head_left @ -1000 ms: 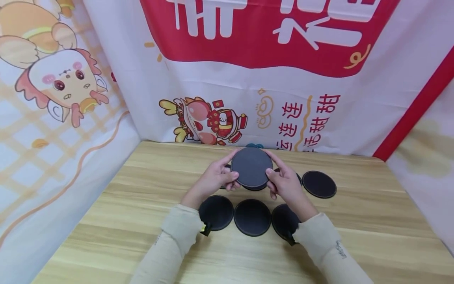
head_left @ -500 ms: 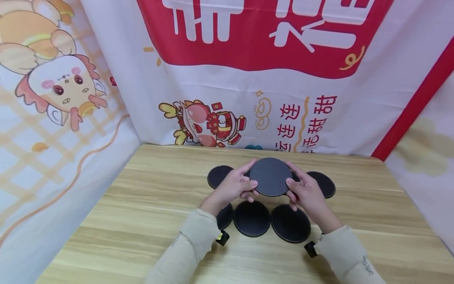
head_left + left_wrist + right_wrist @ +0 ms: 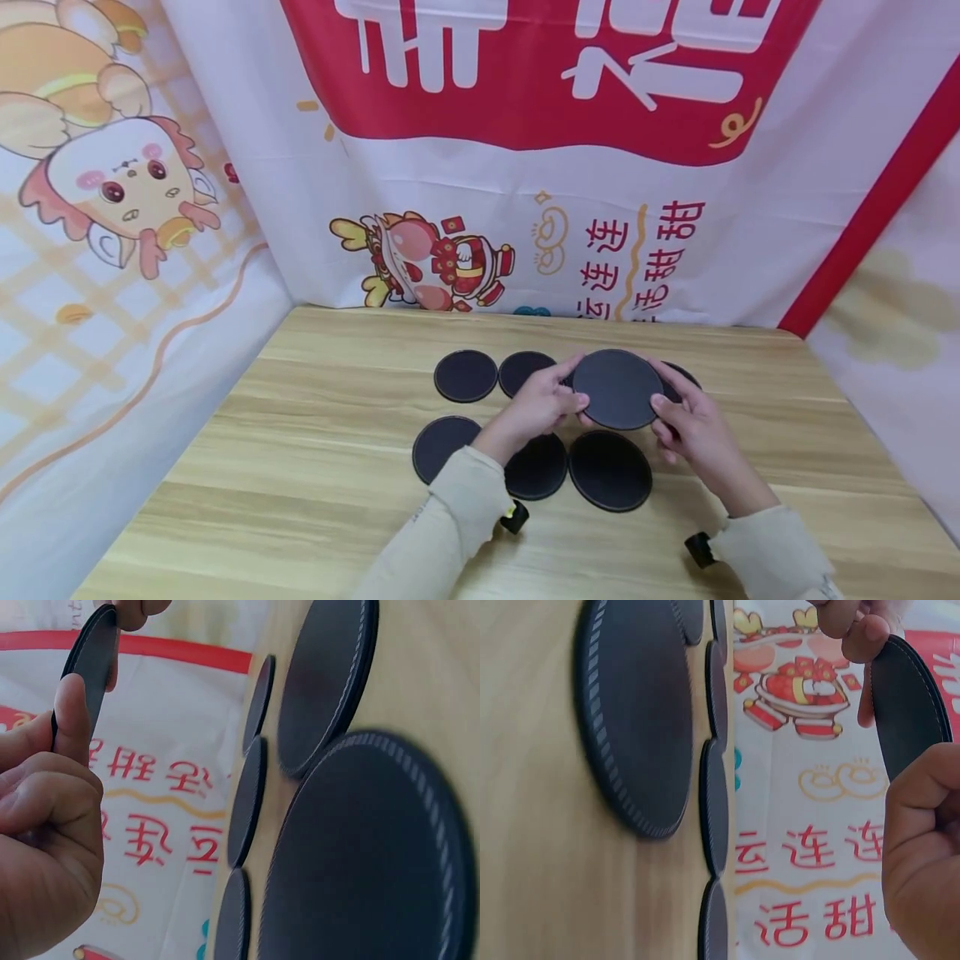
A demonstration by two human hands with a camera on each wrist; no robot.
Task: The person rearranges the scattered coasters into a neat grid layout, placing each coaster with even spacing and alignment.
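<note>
A round black coaster with pale edge stitching is held up over the table between both hands. My left hand pinches its left edge, thumb on the near face. On the opposite edge my right hand grips it the same way. The left wrist view shows the held coaster tilted and raised off the wood. More coasters lie flat beneath in two rows. In the front row, the right coaster lies below the held one, and the middle coaster is partly covered by my left arm.
The back row has a left coaster, its neighbour, and others partly hidden behind the hands. A front-left coaster lies beside my left sleeve. A printed cloth hangs behind the wooden table.
Both hands have carried the held coaster to the right and slightly nearer, from over the back row's middle toward its right end. The left coasters are now more exposed.
</note>
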